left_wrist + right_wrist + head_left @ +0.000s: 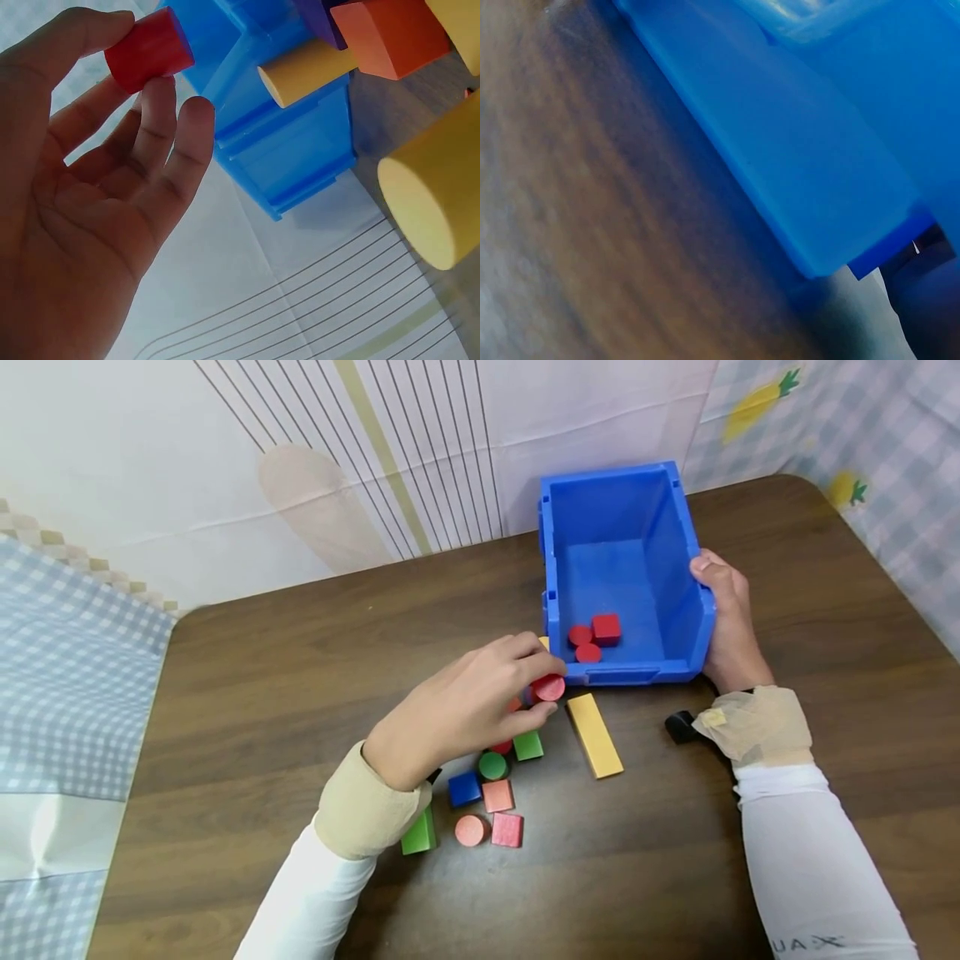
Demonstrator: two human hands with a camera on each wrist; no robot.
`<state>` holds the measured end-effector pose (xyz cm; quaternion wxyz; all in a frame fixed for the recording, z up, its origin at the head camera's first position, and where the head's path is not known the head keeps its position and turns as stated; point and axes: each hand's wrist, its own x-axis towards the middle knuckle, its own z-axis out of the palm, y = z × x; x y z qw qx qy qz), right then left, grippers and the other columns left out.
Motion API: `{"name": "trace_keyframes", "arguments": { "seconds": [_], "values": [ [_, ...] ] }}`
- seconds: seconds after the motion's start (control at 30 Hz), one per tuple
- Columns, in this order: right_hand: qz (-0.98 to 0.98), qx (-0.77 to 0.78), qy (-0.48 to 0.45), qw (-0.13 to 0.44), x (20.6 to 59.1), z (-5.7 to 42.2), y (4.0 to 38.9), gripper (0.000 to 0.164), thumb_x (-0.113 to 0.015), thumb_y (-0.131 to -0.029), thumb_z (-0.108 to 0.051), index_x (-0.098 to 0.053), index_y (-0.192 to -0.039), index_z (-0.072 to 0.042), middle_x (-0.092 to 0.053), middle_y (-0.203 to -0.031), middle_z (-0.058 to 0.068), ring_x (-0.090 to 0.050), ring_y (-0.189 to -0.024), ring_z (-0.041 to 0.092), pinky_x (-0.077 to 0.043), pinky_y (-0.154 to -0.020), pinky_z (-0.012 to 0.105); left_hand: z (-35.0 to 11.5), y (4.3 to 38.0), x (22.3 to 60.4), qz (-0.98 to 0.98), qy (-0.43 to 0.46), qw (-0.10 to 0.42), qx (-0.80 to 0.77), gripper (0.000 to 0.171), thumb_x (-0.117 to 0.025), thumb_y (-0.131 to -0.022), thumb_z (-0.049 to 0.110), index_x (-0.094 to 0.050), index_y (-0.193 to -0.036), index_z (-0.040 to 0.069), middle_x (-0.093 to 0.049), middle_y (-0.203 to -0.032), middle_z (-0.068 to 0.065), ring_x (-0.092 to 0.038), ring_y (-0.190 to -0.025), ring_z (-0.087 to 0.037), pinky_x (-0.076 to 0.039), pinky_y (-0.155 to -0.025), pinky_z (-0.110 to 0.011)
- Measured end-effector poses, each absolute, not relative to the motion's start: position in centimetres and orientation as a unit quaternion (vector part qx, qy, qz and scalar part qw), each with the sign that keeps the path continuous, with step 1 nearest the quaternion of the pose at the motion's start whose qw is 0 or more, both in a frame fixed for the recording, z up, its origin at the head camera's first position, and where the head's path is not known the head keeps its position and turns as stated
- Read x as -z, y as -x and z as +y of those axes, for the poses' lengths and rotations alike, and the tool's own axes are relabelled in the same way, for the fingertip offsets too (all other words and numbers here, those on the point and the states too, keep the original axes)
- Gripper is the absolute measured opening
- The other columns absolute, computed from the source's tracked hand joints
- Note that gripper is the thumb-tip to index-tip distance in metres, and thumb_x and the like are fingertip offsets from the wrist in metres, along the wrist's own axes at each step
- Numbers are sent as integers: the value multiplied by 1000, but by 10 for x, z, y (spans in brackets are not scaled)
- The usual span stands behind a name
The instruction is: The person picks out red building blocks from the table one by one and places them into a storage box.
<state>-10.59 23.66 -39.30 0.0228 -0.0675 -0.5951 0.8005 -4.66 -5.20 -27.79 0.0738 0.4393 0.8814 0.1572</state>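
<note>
My left hand (465,706) pinches a small red cylinder (150,49) between thumb and fingertips, just outside the near left corner of a blue plastic bin (678,673). In the left wrist view, the other fingers curve loosely below the cylinder. My right hand (729,622) grips the bin's right wall, thumb over the rim. Inside the bin, near its front, lie a red cube (606,629) and two red round blocks (588,653). The right wrist view is filled by the bin's blue side (772,142) close to the wooden table; the right fingers are hidden there.
Loose blocks lie below the left hand: a green cylinder (492,766), a blue block (464,789), a pink block (507,830), an orange round block (471,831) and others partly hidden. A long yellow block (595,736) lies before the bin. A patterned cloth (420,468) hangs behind the table.
</note>
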Motion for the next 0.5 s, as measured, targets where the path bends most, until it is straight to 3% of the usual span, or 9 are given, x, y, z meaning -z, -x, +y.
{"name": "trace_keyframes", "arguments": {
  "seconds": [0.5],
  "values": [
    [-591,-803,74,20,393,237,106,50,-55,-90,-39,-57,-131,-9,-52,-134,12,-47,-118,28,-34,-98,44,-42,56,268,873,-453,89,-160,32,-63,-92,24,-65,-121,10,-54,-107,-1,-50,-91,-6,-42,-75,-14]
  ]
}}
